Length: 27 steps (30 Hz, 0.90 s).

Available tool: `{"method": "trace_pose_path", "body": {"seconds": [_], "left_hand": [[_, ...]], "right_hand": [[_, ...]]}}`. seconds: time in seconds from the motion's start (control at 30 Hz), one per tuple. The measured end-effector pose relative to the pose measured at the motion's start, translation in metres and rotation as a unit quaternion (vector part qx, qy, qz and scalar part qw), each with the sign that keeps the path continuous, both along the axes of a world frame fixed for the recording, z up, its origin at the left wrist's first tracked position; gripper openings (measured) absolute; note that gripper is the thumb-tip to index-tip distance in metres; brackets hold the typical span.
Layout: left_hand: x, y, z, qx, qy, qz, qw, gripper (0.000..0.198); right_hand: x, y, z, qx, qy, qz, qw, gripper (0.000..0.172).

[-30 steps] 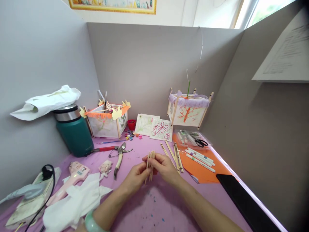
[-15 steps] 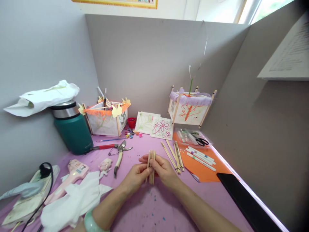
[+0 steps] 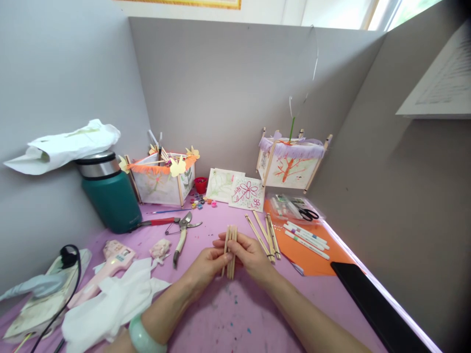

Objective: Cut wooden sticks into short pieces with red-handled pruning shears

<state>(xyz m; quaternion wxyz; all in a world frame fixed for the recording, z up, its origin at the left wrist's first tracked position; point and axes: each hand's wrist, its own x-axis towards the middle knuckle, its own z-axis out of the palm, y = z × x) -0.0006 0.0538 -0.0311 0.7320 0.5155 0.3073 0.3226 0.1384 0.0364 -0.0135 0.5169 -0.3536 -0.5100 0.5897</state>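
Observation:
Several short wooden sticks stand side by side in a small upright bundle between my two hands, over the middle of the purple table. My left hand is closed on the bundle from the left, its thumb against the leftmost stick. From the right, my right hand pinches the same sticks with the thumb across their front. The fingers behind the bundle are partly hidden. Just right of my hands, longer wooden sticks with dark marks lie loosely on the table.
Pruning shears, a pink glue gun and white tissue lie on the left, near a green bottle. Two decorated paper boxes stand at the back. Markers and scissors lie right, beside a black slab.
Both hands keep their hold on the wooden sticks, with hardly any movement. The whole view has shifted very slightly.

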Motion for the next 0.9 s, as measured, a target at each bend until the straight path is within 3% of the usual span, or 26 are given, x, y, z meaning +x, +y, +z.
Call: {"method": "trace_pose_path", "body": {"seconds": [0.4, 0.9], "left_hand": [[0.0, 0.001, -0.009, 0.013, 0.024, 0.036, 0.999, 0.044], [0.002, -0.003, 0.004, 0.028, 0.045, -0.002, 0.999, 0.045]], "right_hand": [[0.001, 0.005, -0.007, 0.004, 0.001, -0.043, 0.999, 0.036], [0.002, 0.002, -0.002, 0.017, -0.015, 0.013, 1.0, 0.034]]}}
